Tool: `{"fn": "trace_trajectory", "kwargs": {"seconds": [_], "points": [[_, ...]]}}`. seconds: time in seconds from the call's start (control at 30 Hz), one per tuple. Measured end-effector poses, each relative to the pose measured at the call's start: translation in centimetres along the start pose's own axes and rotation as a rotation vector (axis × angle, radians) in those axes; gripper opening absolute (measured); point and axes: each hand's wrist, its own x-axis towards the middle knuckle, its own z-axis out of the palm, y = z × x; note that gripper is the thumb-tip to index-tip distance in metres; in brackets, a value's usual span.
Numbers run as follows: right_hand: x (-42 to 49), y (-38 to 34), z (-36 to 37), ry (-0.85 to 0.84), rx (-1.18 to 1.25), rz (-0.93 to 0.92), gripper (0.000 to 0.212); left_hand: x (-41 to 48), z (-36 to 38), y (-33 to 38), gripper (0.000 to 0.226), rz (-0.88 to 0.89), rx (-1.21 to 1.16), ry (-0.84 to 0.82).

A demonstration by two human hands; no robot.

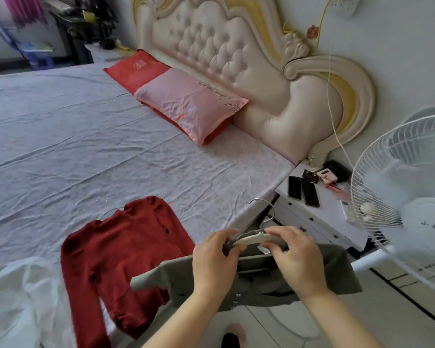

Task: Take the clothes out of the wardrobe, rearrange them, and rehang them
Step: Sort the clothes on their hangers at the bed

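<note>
Both hands are closing on one hanger at the foot-side edge of the bed. The left hand (215,259) is curling its fingers around the left end of the white hanger (251,238) and the bunched neck of the grey garment (261,285). The right hand (296,259) is gripping the hanger's right half, fingers bent over the top of the bar, its thumb lying next to a small white label (264,250) at the collar. The hanger's metal hook (264,209) is standing up between the two hands.

The grey garment is hanging from the hanger in the air, over the bed's edge and the tiled floor (286,322). It is spreading wide and flat below the wrists, with a few small round fasteners showing on its front near the left forearm. Its left side is overlapping the red sweater (126,259) in the view; I cannot tell whether they are touching.

The red sweater is lying flat on the pale sheet of the bed (86,146), sleeves running down towards the camera, with a thin hanger (108,211) peeking out at its neck. A white cloth (18,297) is lying crumpled at the lower left. A pink pillow (189,106) is resting on a red one by the headboard. Two dark phones (302,190) are lying on the white counter (332,204) beside the bed, next to a white fan (399,197).
</note>
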Motion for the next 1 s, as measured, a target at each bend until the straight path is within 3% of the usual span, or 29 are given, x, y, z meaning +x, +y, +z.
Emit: {"fn": "trace_trajectory", "kwargs": {"seconds": [0.47, 1.0], "points": [[17.9, 12.0, 7.8, -0.184, 0.039, -0.159, 0.032, 15.1, 10.2, -1.2, 0.025, -0.314, -0.021, 0.050], [33.1, 12.3, 20.0, -0.436, 0.057, -0.110, 0.023, 31.8, 11.4, -9.4, 0.029, -0.451, -0.012, 0.020]]}}
